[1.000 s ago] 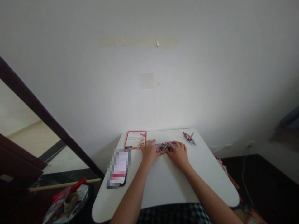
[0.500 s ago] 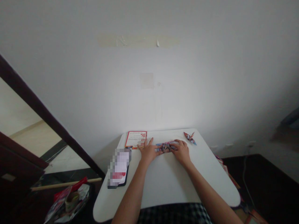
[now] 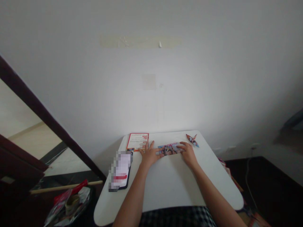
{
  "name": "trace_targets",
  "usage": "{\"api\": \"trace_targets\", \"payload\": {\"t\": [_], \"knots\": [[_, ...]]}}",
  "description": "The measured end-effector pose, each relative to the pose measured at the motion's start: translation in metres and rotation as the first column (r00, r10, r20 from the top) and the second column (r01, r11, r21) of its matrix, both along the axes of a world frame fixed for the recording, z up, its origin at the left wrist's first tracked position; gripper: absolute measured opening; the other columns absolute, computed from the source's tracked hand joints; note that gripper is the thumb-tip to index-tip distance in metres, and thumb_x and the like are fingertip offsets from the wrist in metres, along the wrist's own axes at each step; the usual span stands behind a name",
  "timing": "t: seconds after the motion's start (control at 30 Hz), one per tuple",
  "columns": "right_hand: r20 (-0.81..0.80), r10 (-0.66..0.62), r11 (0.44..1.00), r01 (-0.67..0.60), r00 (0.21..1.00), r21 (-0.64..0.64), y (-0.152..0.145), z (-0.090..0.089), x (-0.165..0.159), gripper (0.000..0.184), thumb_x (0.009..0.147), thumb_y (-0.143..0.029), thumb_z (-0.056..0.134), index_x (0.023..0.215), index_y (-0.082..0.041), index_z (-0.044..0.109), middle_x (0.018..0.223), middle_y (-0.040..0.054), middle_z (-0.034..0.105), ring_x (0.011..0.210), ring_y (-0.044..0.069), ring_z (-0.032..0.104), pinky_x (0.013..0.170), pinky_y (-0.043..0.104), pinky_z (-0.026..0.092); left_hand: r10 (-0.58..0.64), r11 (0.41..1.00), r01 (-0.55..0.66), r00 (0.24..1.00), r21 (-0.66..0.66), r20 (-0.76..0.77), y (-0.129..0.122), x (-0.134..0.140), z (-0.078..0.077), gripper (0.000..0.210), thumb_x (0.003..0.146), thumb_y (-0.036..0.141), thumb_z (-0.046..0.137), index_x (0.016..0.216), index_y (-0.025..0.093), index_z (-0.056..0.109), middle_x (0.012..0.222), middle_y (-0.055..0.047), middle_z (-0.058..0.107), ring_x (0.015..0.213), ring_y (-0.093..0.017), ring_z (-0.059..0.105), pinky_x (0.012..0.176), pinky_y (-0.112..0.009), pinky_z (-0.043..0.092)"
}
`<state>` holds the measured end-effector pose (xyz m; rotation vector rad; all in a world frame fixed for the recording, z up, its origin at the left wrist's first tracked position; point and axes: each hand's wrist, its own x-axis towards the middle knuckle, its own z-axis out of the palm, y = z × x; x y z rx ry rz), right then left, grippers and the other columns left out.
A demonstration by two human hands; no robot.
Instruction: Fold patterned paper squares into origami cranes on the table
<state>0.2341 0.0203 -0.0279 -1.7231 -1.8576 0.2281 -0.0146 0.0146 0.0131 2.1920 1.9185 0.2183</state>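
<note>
A folded strip of printed paper [image 3: 169, 149] lies flat near the back of the white table [image 3: 170, 179]. My left hand [image 3: 149, 154] rests on its left end, fingers spread, with some fingers reaching over the edge of a red-bordered sheet [image 3: 138, 140]. On the strip's right end lies my right hand [image 3: 188, 153], its fingers stretched out and pressing the paper. Behind my right hand sits a small folded-paper bird [image 3: 193, 140] with a colourful print.
A phone [image 3: 120, 171], partly pixelated, lies at the table's left side. The wall [image 3: 151, 107] stands directly behind the table. On the floor at left is a bin [image 3: 73, 205] with wrappers and a cardboard roll.
My right hand has slid rightward along the strip toward its right end, uncovering more of the print. My left hand has stayed nearly in place.
</note>
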Motion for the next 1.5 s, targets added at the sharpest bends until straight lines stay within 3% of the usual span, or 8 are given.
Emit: {"api": "trace_targets", "payload": {"t": [0.27, 0.37, 0.5, 0.7, 0.93, 1.1, 1.2, 1.5], "knots": [[0.033, -0.014, 0.997, 0.011, 0.999, 0.074, -0.008, 0.005, -0.005, 0.046, 0.078, -0.005, 0.046, 0.108, -0.026, 0.074, 0.129, 0.0059, 0.059, 0.121, 0.024, 0.049, 0.105, 0.039, 0.039, -0.021, 0.996, 0.021, 1.0, 0.084, 0.003, -0.003, 0.002, -0.001, 0.046, 0.076, 0.067, 0.06, 0.12, 0.053, 0.062, 0.159, 0.002, 0.03, 0.148, -0.041, 0.009, 0.104, -0.081, 0.004], [0.092, -0.011, 0.99, -0.002, 0.996, 0.141, -0.017, 0.012, -0.015, 0.036, 0.088, -0.015, 0.048, 0.113, -0.026, 0.071, 0.124, 0.0083, 0.06, 0.116, 0.025, 0.049, 0.102, 0.039, 0.039, -0.009, 0.99, 0.01, 1.0, 0.141, -0.008, -0.006, 0.007, -0.002, 0.047, 0.074, 0.064, 0.065, 0.117, 0.046, 0.065, 0.157, 0.0, 0.033, 0.147, -0.04, 0.013, 0.107, -0.078, 0.005], [0.185, 0.056, 0.996, -0.069, 0.981, 0.064, -0.024, 0.02, -0.026, 0.027, 0.092, -0.029, 0.05, 0.111, -0.031, 0.071, 0.121, 0.0059, 0.062, 0.115, 0.024, 0.049, 0.097, 0.038, 0.04, -0.069, 0.972, 0.067, 0.998, 0.225, 0.001, -0.011, 0.019, -0.004, 0.053, 0.072, 0.064, 0.066, 0.117, 0.035, 0.066, 0.154, -0.004, 0.039, 0.144, -0.039, 0.022, 0.111, -0.074, 0.008], [0.2, 0.108, 0.992, -0.12, 0.974, 0.048, -0.015, 0.019, -0.028, 0.028, 0.093, -0.033, 0.052, 0.116, -0.031, 0.068, 0.128, 0.0027, 0.063, 0.12, 0.023, 0.048, 0.103, 0.038, 0.036, -0.236, 0.947, 0.214, 0.969, 0.24, 0.067, -0.013, 0.024, -0.007, 0.024, 0.083, 0.052, 0.062, 0.097, 0.034, 0.07, 0.147, 0.003, 0.047, 0.142, -0.032, 0.027, 0.113, -0.07, 0.01], [0.269, 0.174, 0.982, -0.188, 0.947, 0.024, -0.001, 0.028, -0.021, 0.027, 0.091, -0.029, 0.053, 0.112, -0.031, 0.07, 0.126, 0.0003, 0.065, 0.116, 0.021, 0.052, 0.1, 0.034, 0.036, -0.23, 0.965, 0.215, 0.969, 0.153, 0.091, -0.009, 0.02, -0.005, 0.048, 0.08, 0.057, 0.063, 0.127, 0.045, 0.057, 0.147, 0.002, 0.049, 0.146, -0.034, 0.019, 0.113, -0.072, 0.0], [0.348, 0.193, 0.978, -0.208, 0.917, 0.005, 0.007, 0.04, -0.021, 0.021, 0.09, -0.027, 0.054, 0.101, -0.029, 0.072, 0.113, 0.0022, 0.069, 0.109, 0.021, 0.055, 0.099, 0.034, 0.033, -0.249, 0.947, 0.235, 0.968, 0.221, 0.038, -0.001, 0.021, -0.001, 0.037, 0.089, 0.052, 0.053, 0.125, 0.048, 0.058, 0.139, 0.004, 0.057, 0.142, -0.031, 0.028, 0.114, -0.071, -0.005], [0.353, 0.193, 0.978, -0.208, 0.916, 0.005, 0.008, 0.042, -0.021, 0.02, 0.09, -0.029, 0.055, 0.1, -0.029, 0.073, 0.111, 0.0032, 0.07, 0.108, 0.021, 0.055, 0.099, 0.035, 0.032, -0.253, 0.945, 0.245, 0.967, 0.216, 0.01, 0.005, 0.022, 0.0, 0.035, 0.088, 0.049, 0.056, 0.123, 0.047, 0.061, 0.138, 0.003, 0.057, 0.139, -0.031, 0.033, 0.114, -0.071, -0.005], [0.282, 0.205, 0.977, -0.213, 0.937, 0.0, 0.002, 0.035, -0.013, 0.024, 0.089, -0.042, 0.059, 0.109, -0.036, 0.07, 0.124, -0.0006, 0.066, 0.117, 0.024, 0.052, 0.106, 0.047, 0.027, -0.285, 0.942, 0.282, 0.959, 0.18, -0.014, 0.015, 0.014, 0.0, 0.041, 0.085, 0.06, 0.053, 0.125, 0.053, 0.057, 0.148, 0.009, 0.048, 0.146, -0.036, 0.019, 0.11, -0.076, -0.005]]}}
